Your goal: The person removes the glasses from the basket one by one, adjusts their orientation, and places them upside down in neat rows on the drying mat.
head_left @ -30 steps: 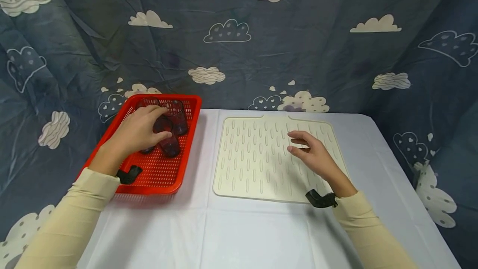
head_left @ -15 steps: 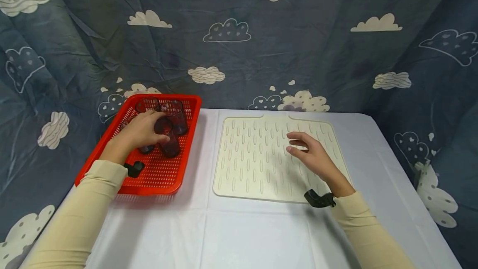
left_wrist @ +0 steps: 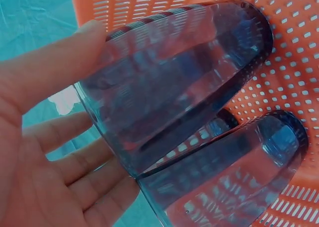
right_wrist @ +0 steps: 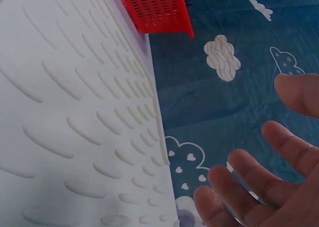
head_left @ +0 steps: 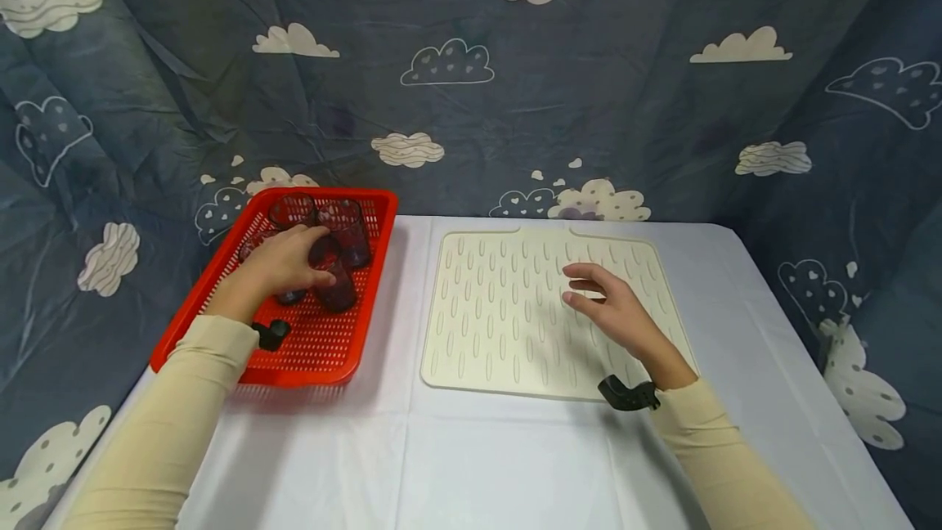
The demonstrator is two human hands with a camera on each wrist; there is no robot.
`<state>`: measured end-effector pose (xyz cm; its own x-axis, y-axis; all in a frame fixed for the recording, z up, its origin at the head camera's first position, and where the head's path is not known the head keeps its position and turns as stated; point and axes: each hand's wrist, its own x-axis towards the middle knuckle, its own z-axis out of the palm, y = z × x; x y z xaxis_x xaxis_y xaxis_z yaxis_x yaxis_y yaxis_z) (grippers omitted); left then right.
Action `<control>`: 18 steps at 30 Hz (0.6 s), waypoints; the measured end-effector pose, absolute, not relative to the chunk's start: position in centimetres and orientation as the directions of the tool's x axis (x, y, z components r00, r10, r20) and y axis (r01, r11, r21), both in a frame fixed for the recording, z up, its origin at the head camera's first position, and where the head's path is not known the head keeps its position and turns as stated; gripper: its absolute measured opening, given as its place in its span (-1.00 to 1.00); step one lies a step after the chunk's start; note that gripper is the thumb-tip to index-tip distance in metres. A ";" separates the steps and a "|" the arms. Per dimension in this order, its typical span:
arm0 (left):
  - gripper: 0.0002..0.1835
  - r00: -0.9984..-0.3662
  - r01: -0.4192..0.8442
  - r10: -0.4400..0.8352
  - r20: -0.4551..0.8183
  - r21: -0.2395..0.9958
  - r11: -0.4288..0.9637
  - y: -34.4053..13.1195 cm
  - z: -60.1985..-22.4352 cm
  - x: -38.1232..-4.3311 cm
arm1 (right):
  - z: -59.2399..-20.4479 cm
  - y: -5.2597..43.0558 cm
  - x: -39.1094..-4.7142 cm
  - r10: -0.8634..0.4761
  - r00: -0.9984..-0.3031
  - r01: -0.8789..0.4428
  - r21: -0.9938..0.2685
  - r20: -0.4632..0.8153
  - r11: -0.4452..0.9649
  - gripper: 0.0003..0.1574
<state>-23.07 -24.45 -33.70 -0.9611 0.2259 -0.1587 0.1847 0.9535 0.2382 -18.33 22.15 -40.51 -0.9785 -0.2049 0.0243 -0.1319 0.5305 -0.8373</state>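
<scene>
My left hand [head_left: 275,268] reaches into the red plastic basket [head_left: 361,334] and grips a purple-tinted drinking glass [head_left: 337,291] by its rim. The left wrist view has the thumb [left_wrist: 89,43] on one side of this glass [left_wrist: 164,82] and the fingers around the other. A second glass [left_wrist: 234,172] lies close beside it there. More tinted glasses, such as the one at the back right [head_left: 355,240], stand around the hand, partly hidden by it. Over the cream ridged mat [head_left: 486,317], my right hand [head_left: 614,305] hovers with fingers relaxed, holding nothing.
A white cloth covers the table [head_left: 500,464] under basket and mat. Behind and at both sides hangs a dark blue curtain [head_left: 625,121] with cloud prints. The basket's raised rim surrounds the glasses.
My left hand has moved slightly right and down, its thumb and fingers closing on the front glass's rim. The right hand has barely moved.
</scene>
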 end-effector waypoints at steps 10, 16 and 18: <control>-0.08 -0.960 0.180 0.225 -0.169 0.249 0.952 -24.3 -33.6 -23.2 | -40.4 22.5 -18.2 -0.196 -0.981 -0.114 -0.827 0.005 0.550 -0.38; -0.09 -0.959 0.180 0.225 -0.170 0.244 0.953 -24.0 -33.6 -23.1 | -40.3 22.5 -18.1 -0.196 -0.981 -0.110 -0.828 0.001 0.550 -0.39; -0.09 -0.959 0.179 0.224 -0.174 0.242 0.954 -23.9 -33.5 -23.0 | -40.3 22.5 -18.1 -0.196 -0.981 -0.109 -0.827 -0.002 0.552 -0.40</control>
<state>-22.96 -23.88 -33.46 -0.9589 0.2242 -0.1740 0.1791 0.9536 0.2421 -18.05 22.46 -40.30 -0.9806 -0.1962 -0.0018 -0.1088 0.5516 -0.8270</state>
